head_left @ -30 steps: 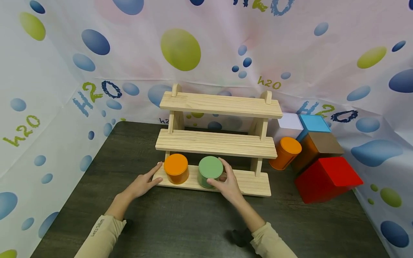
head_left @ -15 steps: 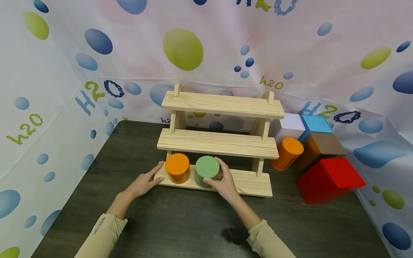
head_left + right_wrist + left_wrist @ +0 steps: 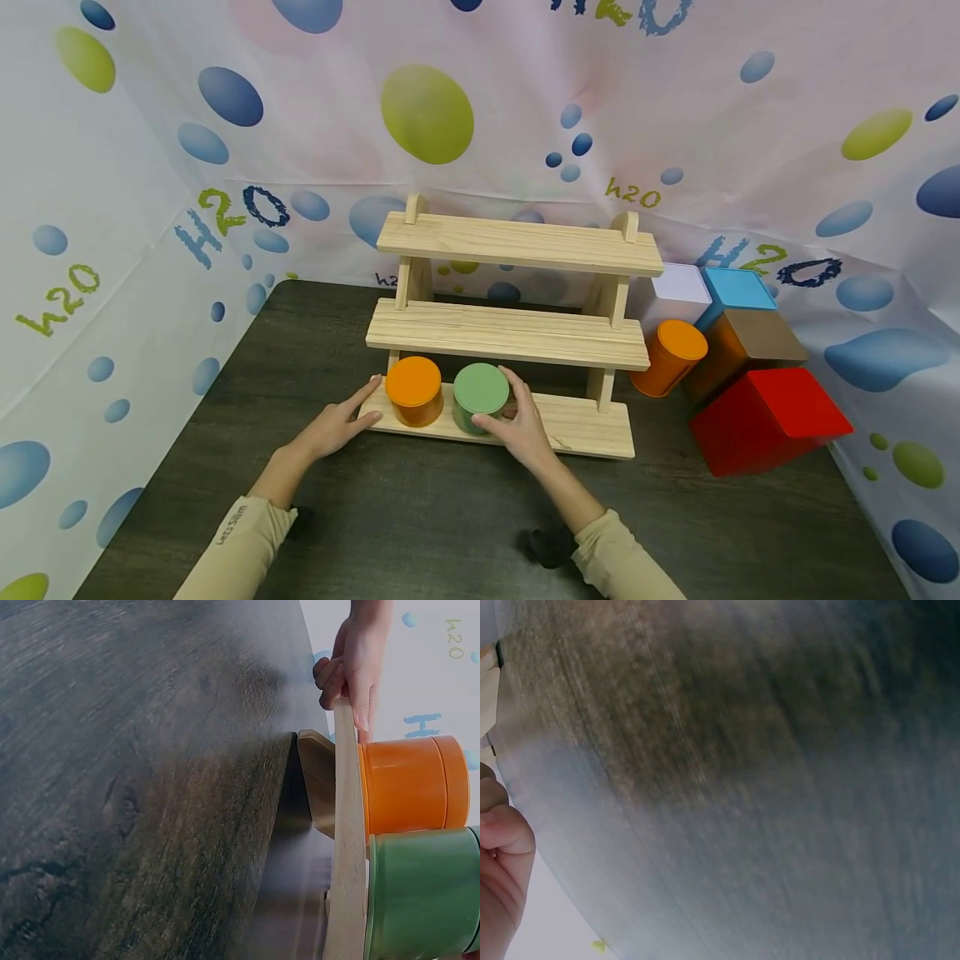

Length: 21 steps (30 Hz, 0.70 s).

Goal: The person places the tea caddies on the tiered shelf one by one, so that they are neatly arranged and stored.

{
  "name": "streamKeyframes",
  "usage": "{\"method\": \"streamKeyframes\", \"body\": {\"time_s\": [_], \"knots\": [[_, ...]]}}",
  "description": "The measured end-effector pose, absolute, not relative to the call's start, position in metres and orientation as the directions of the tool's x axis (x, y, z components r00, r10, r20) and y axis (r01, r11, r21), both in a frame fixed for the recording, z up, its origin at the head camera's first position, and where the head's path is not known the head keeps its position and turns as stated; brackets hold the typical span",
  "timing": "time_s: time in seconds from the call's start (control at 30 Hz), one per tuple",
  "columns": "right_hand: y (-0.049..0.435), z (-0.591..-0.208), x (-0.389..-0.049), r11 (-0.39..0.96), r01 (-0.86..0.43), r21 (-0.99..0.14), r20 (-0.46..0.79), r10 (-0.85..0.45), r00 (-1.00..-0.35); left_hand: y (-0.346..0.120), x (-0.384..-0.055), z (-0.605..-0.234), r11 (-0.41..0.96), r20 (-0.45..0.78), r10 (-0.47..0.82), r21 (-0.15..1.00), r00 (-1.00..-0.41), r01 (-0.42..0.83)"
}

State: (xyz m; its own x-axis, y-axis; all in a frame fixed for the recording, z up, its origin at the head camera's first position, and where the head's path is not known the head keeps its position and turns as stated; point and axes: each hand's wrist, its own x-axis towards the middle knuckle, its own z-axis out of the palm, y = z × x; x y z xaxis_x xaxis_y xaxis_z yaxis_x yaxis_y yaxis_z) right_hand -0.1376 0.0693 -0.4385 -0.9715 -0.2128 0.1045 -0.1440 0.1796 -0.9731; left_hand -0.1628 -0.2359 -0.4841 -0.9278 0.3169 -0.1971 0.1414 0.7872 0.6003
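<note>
A three-tier wooden shelf [image 3: 510,333] stands on the dark table. On its bottom tier sit a round orange canister [image 3: 414,392] and a round green canister [image 3: 481,398], a small gap between them in the head view. My right hand [image 3: 525,425] holds the green canister from its right side, thumb at the front. My left hand [image 3: 330,427] grips the left end of the bottom board. In the right wrist view, that left hand [image 3: 358,667] has its thumb on the board's top side and its other fingers curled below. The left wrist view shows mostly table.
Right of the shelf stand a taller orange canister [image 3: 669,358], a white box [image 3: 675,292], a blue box [image 3: 735,289], a brown box [image 3: 750,342] and a red box [image 3: 768,421]. A patterned cloth [image 3: 480,100] hangs behind the table.
My right hand has slid the green canister left along the bottom tier, nearer to the orange one. The left hand keeps its place. The head view has shifted slightly.
</note>
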Motion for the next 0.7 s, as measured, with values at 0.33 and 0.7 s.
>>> {"method": "streamKeyframes", "body": {"time_s": [0.33,0.7], "knots": [[0.072,-0.470,-0.149,0.210,-0.177,-0.961,0.131,-0.217,-0.967,-0.236,-0.163,-0.484,0.787,-0.211,0.312,0.603,-0.926,0.127],[0.075,-0.466,-0.148,0.254,-0.140,-0.957,0.086,-0.212,-0.974,-0.235,-0.163,-0.484,0.792,-0.228,0.305,0.600,-0.925,0.113]]}}
